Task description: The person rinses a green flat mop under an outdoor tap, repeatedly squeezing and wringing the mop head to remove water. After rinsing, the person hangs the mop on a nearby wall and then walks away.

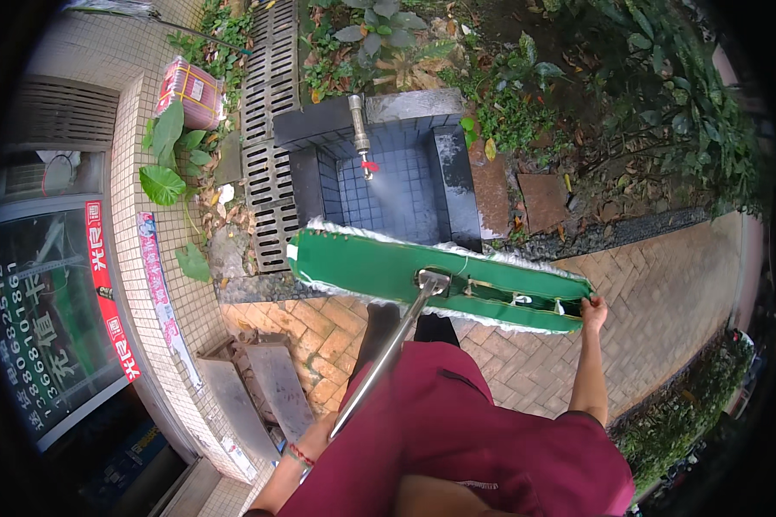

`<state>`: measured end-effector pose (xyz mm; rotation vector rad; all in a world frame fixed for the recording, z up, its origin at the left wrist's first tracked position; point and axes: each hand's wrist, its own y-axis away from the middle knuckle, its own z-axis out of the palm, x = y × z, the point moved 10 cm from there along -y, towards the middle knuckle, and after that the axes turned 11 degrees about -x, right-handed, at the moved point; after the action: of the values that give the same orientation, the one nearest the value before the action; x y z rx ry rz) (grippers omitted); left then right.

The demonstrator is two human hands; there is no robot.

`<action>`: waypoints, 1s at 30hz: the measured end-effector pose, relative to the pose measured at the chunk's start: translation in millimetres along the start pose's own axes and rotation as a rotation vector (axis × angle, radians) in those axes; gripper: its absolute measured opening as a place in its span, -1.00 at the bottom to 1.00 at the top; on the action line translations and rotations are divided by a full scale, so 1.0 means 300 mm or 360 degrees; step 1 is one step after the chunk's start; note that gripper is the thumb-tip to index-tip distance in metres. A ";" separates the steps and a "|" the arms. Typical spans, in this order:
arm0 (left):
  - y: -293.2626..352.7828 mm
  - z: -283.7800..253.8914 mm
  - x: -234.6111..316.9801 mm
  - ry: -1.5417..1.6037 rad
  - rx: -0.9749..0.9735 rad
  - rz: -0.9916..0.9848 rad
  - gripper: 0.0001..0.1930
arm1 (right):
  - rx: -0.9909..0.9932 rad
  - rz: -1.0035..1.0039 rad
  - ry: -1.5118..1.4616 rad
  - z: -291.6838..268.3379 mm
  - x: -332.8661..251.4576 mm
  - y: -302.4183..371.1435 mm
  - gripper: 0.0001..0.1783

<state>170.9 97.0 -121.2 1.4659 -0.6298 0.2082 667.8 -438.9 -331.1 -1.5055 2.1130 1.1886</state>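
A wide, flat dust mop with a green cloth back and a white fringe stretches across in front of me. Its metal handle slants down to the lower left, where my left hand is wrapped round it. My right hand pinches the right end of the mop's green cloth. Along that right half the cloth gapes in a long slit, with ties and part of the frame showing inside. The mop's left end lies just in front of a tiled basin.
Over the basin stands a metal tap with a red handle, spraying water. A slotted drain grate runs left of it. Plants grow behind. Grey boards lean at lower left, near a tiled wall. Brick paving lies to the right.
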 end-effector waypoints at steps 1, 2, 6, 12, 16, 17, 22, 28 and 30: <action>-0.006 -0.045 0.032 -0.0011 0.0023 0.0236 -0.63 | 0.0132 -0.0027 -0.0047 -0.090 -0.053 0.040 -0.82; -0.037 -0.087 0.027 -0.0043 -0.0001 0.0246 -0.65 | 0.0225 -0.0204 -0.0231 -0.147 -0.141 0.086 -0.81; -0.153 -0.142 -0.056 0.0378 -0.0370 -0.0093 -0.75 | 0.0335 -0.0692 -0.0600 -0.266 -0.569 0.305 -0.81; -0.377 -0.190 -0.159 0.0992 -0.0499 -0.0188 -0.88 | 0.0498 -0.1362 0.0096 0.200 -1.192 0.716 -0.85; -0.522 -0.155 -0.250 0.1285 -0.0529 -0.0260 -0.79 | 0.0122 -0.1613 0.0224 0.675 -1.408 0.843 -0.80; -0.529 -0.144 -0.264 0.1340 -0.0564 -0.0200 -0.78 | 0.0015 -0.1622 0.0221 0.755 -1.433 0.860 -0.79; -0.498 -0.145 -0.326 0.1583 -0.0571 -0.0126 -0.76 | -0.0421 -0.1515 0.0228 0.927 -1.496 0.898 -0.57; -0.469 -0.171 -0.295 0.1656 -0.0545 -0.0068 -0.84 | -0.0616 -0.1091 0.0673 1.077 -1.506 0.778 -0.49; -0.453 -0.175 -0.277 0.1674 -0.0530 0.0044 -0.85 | -0.0728 -0.1252 0.0967 1.150 -1.520 0.802 -0.49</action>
<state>184.3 151.2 -279.3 0.8452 0.1755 0.7878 568.0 143.7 -143.1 -2.8219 1.2401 0.9951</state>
